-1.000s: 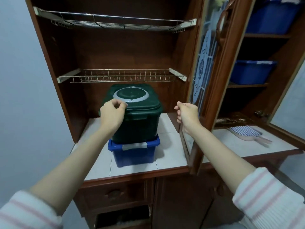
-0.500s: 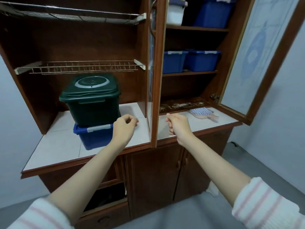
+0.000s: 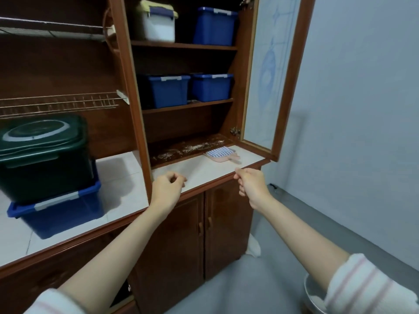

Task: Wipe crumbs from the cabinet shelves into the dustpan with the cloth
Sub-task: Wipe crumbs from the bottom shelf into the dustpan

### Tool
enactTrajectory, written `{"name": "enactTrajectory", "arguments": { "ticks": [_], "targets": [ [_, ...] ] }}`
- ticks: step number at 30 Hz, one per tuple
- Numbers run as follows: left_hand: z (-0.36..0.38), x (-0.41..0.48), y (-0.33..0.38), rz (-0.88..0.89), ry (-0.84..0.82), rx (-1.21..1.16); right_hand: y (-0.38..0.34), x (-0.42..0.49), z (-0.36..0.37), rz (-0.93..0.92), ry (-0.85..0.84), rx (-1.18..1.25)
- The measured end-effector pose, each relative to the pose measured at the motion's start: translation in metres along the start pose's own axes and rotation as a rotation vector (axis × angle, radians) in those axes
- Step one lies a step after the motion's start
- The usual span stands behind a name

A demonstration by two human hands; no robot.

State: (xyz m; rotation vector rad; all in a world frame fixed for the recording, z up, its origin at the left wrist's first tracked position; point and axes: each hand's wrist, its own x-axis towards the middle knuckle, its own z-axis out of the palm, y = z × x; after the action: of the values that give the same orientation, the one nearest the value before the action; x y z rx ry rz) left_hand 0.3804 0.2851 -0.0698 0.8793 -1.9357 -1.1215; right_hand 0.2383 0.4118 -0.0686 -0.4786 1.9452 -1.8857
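Pale crumbs (image 3: 190, 148) lie scattered over the dark bottom shelf (image 3: 176, 155) of the right cabinet bay. A pink dustpan (image 3: 224, 157) rests on the white tiled counter (image 3: 204, 171) in front of that shelf, with a blue-striped cloth (image 3: 218, 152) folded inside it. My left hand (image 3: 167, 189) hovers over the counter's front edge, fingers curled and holding nothing. My right hand (image 3: 251, 183) is just off the counter's right front corner, also curled and holding nothing. Both hands are short of the dustpan.
Blue bins (image 3: 188, 89) fill the middle shelf; a white box (image 3: 158, 21) and a blue bin (image 3: 214, 26) sit above. The glass door (image 3: 272, 71) stands open at right. A green container (image 3: 43, 155) on a blue bin (image 3: 61, 211) occupies the left bay. A metal bowl (image 3: 314, 295) sits on the floor.
My view has swung right from the left bay to the right bay. Both hands came off the green container and door area and moved right toward the counter near the dustpan.
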Motion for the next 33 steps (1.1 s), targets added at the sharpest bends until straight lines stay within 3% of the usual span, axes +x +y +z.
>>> {"name": "enactTrajectory", "arguments": {
  "ticks": [16, 33],
  "targets": [
    [0.115, 0.115, -0.004, -0.052, -0.181, -0.05, 0.013, 0.128, -0.031, 0.079, 0.187, 0.075],
    [0.187, 0.225, -0.016, -0.035, -0.217, 0.011, 0.017, 0.265, -0.039, 0.077, 0.175, 0.039]
  ]
}}
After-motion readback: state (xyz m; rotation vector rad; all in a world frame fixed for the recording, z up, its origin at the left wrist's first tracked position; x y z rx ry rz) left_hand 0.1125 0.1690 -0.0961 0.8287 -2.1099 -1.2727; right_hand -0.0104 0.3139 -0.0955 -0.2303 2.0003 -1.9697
